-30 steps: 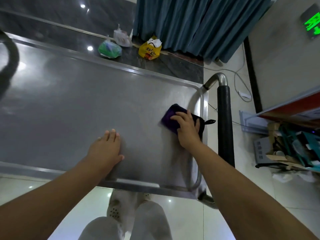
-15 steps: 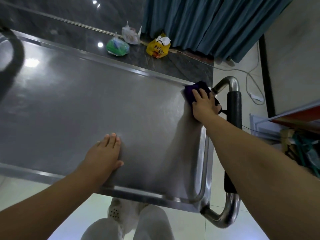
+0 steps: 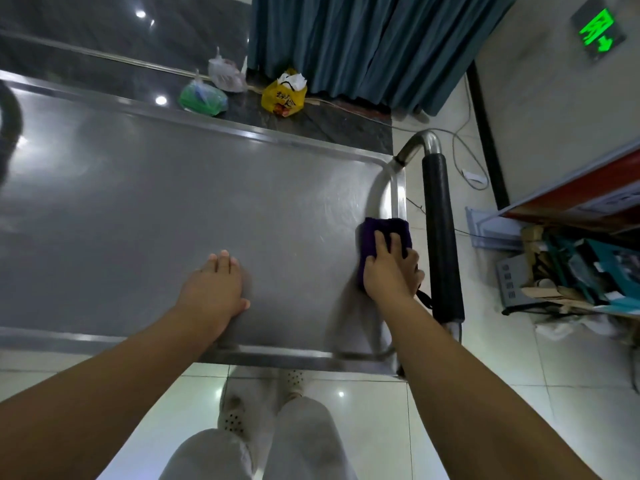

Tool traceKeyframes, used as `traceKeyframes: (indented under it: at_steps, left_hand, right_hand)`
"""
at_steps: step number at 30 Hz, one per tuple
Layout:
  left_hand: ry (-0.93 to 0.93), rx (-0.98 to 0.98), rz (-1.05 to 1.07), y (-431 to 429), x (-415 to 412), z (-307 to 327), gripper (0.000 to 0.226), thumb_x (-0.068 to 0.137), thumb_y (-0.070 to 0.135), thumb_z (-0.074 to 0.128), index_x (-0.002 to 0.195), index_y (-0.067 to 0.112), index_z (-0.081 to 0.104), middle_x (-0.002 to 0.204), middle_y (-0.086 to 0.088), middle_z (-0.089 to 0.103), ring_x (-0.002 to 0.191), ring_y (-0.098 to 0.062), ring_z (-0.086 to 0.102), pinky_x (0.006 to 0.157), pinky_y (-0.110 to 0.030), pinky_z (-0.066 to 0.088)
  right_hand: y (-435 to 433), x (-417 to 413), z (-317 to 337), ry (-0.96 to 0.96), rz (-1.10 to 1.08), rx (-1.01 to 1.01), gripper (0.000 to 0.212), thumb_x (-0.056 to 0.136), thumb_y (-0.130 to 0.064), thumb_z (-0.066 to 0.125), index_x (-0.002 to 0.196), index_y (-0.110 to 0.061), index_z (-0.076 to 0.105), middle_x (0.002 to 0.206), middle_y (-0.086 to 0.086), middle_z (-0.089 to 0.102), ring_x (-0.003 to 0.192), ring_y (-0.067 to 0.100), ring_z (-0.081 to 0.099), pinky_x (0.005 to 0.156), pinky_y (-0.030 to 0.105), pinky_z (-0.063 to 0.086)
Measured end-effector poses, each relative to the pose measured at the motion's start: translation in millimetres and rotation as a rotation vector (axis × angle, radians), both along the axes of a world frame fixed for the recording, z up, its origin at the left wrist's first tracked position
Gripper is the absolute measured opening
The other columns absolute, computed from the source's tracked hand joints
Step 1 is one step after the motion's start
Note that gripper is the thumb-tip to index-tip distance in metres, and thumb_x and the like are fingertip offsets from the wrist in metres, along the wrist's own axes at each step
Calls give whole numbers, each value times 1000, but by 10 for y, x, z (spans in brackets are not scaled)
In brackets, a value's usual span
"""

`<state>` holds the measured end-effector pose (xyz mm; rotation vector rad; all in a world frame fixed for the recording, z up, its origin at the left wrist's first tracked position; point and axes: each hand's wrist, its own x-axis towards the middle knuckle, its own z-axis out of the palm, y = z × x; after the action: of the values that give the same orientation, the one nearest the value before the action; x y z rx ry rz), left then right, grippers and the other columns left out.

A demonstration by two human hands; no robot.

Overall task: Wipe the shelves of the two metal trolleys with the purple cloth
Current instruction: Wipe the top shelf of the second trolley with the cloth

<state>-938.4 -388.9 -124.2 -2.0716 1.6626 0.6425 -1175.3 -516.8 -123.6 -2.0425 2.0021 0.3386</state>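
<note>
The right hand (image 3: 389,268) presses the purple cloth (image 3: 372,233) down with flat fingers at the top shelf's (image 3: 138,202) right edge, the left hand (image 3: 214,285) rests flat, fingers together, and I think lots is left, since no other shelf shows.

I get dim, cool indoor light. Small bright spots glare on the trolley shelf (image 3: 20,142) and floor tiles (image 3: 341,394). The wide lens bows the shelf's edges, and its far-left end blurs.

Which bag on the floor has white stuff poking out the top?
The yellow bag, rightmost of three; the green bag and pale bag show none.
</note>
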Motion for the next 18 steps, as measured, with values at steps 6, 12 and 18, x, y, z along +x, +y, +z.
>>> traceKeyframes:
  at_steps: [6, 12, 18]
  left_hand:
    - [-24, -24, -18, 51, -12, -22, 79, 96, 47, 43, 150, 3, 4, 158, -17, 3, 145, -31, 10, 114, -41, 21]
    - [-5, -65, 11, 67, -43, -30, 77, 96, 43, 47, 149, 1, 9, 158, -17, 7, 145, -33, 12, 112, -42, 23]
    - [1, -98, 58, 113, -73, -93, 77, 96, 40, 47, 149, 2, 5, 158, -16, 3, 145, -32, 8, 115, -41, 19]
  right_hand:
    - [793, -174, -22, 29, -54, 16, 62, 97, -35, 37, 151, -32, 6, 159, 0, 7, 133, 32, 24, 105, 47, 29]
    - [1425, -147, 22, 1, -83, 51, 59, 99, -39, 30, 152, -32, 6, 158, 1, 12, 133, 36, 26, 108, 51, 27]
    - [1771, 108, 24, -47, 77, 63, 61, 96, -50, 21, 152, -29, 9, 156, 5, 20, 130, 35, 32, 105, 46, 30]
